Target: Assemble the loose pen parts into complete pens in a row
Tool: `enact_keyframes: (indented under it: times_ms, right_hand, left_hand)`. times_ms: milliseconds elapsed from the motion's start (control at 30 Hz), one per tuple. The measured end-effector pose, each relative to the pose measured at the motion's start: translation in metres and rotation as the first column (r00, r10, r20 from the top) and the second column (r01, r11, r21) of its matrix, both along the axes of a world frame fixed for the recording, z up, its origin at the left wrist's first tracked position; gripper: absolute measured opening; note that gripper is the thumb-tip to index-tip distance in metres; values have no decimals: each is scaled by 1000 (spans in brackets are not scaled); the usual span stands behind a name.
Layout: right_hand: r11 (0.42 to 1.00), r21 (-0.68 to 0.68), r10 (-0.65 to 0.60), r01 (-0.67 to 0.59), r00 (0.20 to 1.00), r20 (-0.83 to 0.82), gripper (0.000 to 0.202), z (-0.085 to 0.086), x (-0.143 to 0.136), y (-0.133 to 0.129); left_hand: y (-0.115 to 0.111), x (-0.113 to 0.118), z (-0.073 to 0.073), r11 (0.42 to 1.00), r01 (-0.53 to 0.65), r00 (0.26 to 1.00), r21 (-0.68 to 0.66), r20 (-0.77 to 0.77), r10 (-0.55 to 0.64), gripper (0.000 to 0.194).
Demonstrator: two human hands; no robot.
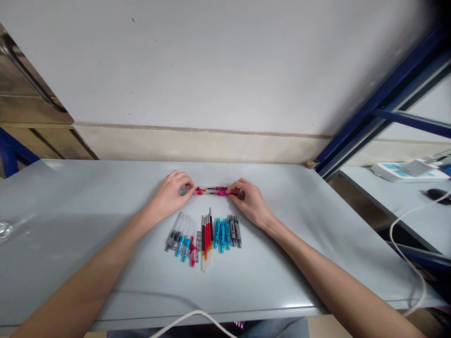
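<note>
Two slim pink pens [219, 191] with clear parts lie parallel across the table between my hands. My left hand [175, 190] pinches their left ends, and my right hand [248, 197] has its fingers closed on their right ends. Nearer to me lie several clear pen barrels [183, 234] with black, blue and pink tips. Beside them are several red and black refills [207, 234], some with yellowish lower ends. To the right of the refills sit several blue pen grips [221, 234] and grey pen grips [235, 231].
The grey table [275, 281] meets a pale wall behind. A crumpled clear object [5, 230] is at the far left. On the right, blue metal framing [352, 112] borders a side table with a white device [408, 172] and a white cable [398, 225].
</note>
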State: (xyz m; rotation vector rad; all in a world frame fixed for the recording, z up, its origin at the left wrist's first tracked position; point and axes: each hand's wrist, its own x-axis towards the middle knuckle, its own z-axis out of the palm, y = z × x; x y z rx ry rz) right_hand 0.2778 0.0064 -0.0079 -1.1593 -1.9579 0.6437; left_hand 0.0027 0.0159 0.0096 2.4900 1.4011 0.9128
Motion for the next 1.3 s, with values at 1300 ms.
enact_keyframes:
  times_ms: [1300]
  right_hand:
    - [999, 43, -26, -4, 736, 677, 25, 32, -64, -18]
  left_hand:
    - [-18, 17, 23, 999, 39, 999, 3, -39, -39, 21]
